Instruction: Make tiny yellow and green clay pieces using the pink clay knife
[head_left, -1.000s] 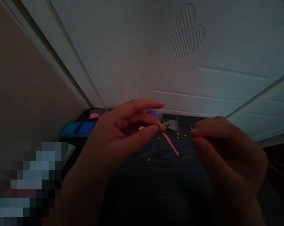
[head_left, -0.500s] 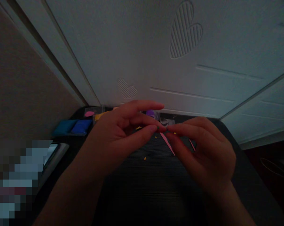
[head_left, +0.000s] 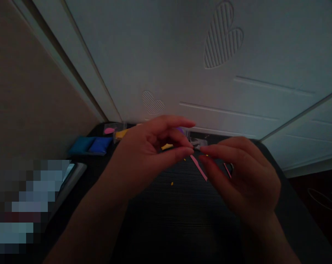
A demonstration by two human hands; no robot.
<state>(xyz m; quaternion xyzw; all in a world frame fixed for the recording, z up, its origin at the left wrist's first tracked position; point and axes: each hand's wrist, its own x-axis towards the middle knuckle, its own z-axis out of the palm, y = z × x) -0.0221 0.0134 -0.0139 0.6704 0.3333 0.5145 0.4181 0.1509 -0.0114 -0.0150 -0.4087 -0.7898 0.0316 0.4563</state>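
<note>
"Where is the pink tool point(head_left: 199, 168) lying?"

"It's resting on the dark tabletop point(head_left: 182, 223), just beyond and below the fingertips of the left hand point(head_left: 135, 157). In the view its long axis is slanting, the narrow end pointing up and left, the other down and right."

"How would it be handling?"

"I'm judging it light, stiff and fairly smooth, perhaps plastic; its thin end may be bending if pressed. The middle is offering the best hold."

"And the hands?"

"The left thumb and a finger are nearly meeting, with the forefinger stretching out above. The right hand point(head_left: 248, 179) is keeping its thumb and forefinger narrowly apart, facing them. Whether either is pinching something tiny, I can't tell."

"What's lying farther out?"

"A yellow piece point(head_left: 166, 146) is showing behind the left hand, a yellow crumb point(head_left: 172, 183) is sitting nearer, and a blue packet point(head_left: 99, 146) is resting beside a teal packet point(head_left: 81, 145) at the left."
</note>
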